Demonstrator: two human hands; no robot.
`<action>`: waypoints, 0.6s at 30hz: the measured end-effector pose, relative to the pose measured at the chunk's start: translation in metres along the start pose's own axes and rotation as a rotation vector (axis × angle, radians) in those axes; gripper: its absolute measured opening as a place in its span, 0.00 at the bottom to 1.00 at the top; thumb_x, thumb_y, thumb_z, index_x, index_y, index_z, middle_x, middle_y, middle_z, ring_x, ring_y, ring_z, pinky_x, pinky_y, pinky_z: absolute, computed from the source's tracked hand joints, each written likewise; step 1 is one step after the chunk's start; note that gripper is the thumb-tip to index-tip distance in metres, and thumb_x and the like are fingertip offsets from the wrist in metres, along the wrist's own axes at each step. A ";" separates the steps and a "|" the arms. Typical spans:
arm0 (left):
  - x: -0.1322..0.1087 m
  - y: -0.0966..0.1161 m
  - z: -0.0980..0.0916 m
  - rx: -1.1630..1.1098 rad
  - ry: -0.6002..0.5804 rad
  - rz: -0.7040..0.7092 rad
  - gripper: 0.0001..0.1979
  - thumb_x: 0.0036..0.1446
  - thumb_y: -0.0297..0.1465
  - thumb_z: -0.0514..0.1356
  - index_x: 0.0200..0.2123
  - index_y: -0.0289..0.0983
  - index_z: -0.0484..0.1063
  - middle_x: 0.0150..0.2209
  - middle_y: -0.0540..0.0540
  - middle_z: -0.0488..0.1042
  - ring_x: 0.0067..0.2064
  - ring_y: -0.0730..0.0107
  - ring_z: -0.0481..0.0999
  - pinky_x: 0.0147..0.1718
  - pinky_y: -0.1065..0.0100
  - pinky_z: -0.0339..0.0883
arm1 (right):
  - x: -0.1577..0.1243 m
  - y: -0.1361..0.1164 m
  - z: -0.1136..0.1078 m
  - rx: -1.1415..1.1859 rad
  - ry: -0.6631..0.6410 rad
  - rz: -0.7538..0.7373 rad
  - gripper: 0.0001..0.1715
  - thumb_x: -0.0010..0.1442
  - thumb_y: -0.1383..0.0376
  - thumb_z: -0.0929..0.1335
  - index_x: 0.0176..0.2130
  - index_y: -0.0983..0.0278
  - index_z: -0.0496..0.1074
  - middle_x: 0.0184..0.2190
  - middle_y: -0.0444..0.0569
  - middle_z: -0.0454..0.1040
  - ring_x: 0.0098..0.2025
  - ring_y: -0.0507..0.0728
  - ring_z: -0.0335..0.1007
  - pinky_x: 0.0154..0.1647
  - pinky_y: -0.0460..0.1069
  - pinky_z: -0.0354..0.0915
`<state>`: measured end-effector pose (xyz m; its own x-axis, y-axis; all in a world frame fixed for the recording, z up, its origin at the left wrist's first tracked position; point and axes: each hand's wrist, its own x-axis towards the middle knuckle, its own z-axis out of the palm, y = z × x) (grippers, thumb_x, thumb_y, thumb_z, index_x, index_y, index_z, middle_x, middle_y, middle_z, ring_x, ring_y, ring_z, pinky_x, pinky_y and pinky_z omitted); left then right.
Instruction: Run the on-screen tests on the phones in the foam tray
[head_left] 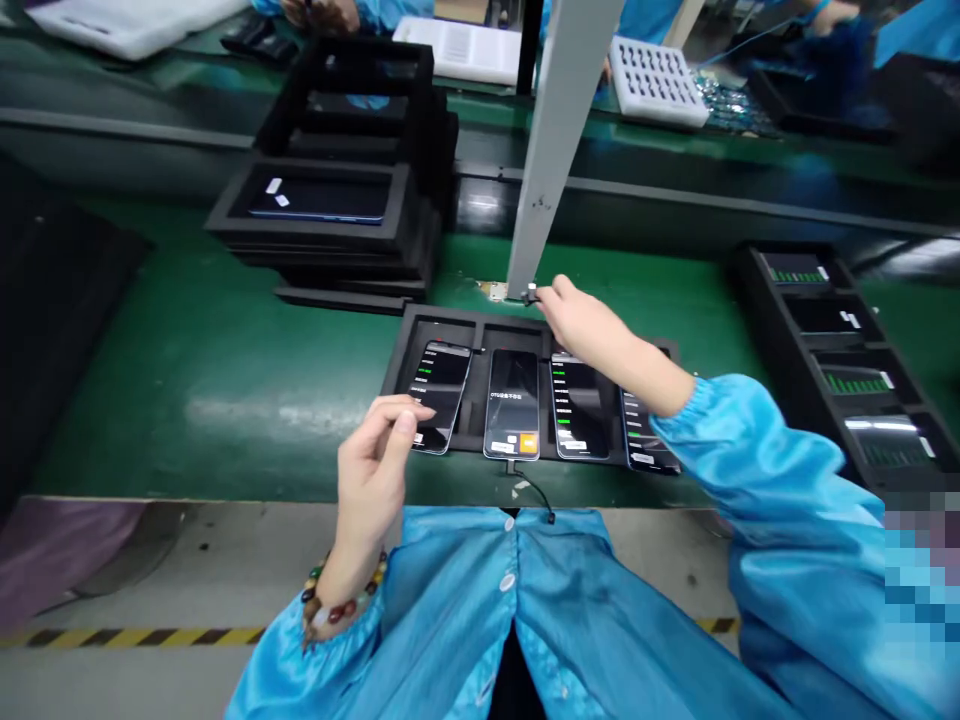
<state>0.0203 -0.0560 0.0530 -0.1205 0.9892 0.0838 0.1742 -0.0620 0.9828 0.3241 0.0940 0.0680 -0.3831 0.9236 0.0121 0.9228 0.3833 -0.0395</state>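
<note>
Several phones with lit screens lie in a black foam tray (474, 325) on the green table. My left hand (375, 465) is over the lower edge of the leftmost phone (448, 385), fingers bent and apart, holding nothing. Beside it, a phone (513, 400) shows an orange button, and a short black cable (534, 484) is plugged into its bottom end. My right hand (574, 315) reaches above the tray and pinches a small dark connector (531, 293) at the foot of a grey post. My right forearm passes over the rightmost phone (646, 435).
Stacked black foam trays (315, 240) stand at the back left, the top one holding a phone. Another tray of phones (814, 330) is on the right. A grey post (559, 130) rises behind my tray. Across the bench, people in blue sleeves work near white trays (656, 80).
</note>
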 end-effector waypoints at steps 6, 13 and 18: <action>0.006 0.000 -0.001 0.117 -0.062 -0.007 0.20 0.74 0.49 0.60 0.42 0.41 0.84 0.46 0.43 0.82 0.53 0.58 0.78 0.55 0.62 0.71 | 0.074 -0.052 0.036 0.018 0.014 -0.135 0.30 0.78 0.74 0.54 0.74 0.81 0.58 0.64 0.73 0.70 0.64 0.68 0.74 0.60 0.60 0.76; 0.037 -0.034 -0.055 0.355 0.050 -0.074 0.23 0.73 0.52 0.61 0.56 0.42 0.81 0.56 0.43 0.81 0.56 0.59 0.78 0.60 0.62 0.69 | 0.005 -0.029 -0.027 0.224 0.091 -0.202 0.27 0.82 0.56 0.61 0.66 0.72 0.73 0.62 0.62 0.74 0.61 0.64 0.76 0.61 0.58 0.75; 0.054 -0.065 -0.080 0.436 -0.118 -0.269 0.31 0.70 0.59 0.60 0.60 0.42 0.78 0.50 0.44 0.84 0.45 0.62 0.81 0.47 0.64 0.73 | -0.139 0.056 -0.022 0.414 0.377 0.338 0.23 0.78 0.50 0.67 0.59 0.63 0.81 0.55 0.59 0.83 0.59 0.63 0.81 0.64 0.60 0.73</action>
<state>-0.0761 -0.0092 0.0070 -0.1106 0.9722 -0.2063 0.5460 0.2329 0.8048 0.4296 -0.0130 0.0863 0.0352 0.9597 0.2787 0.8690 0.1083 -0.4828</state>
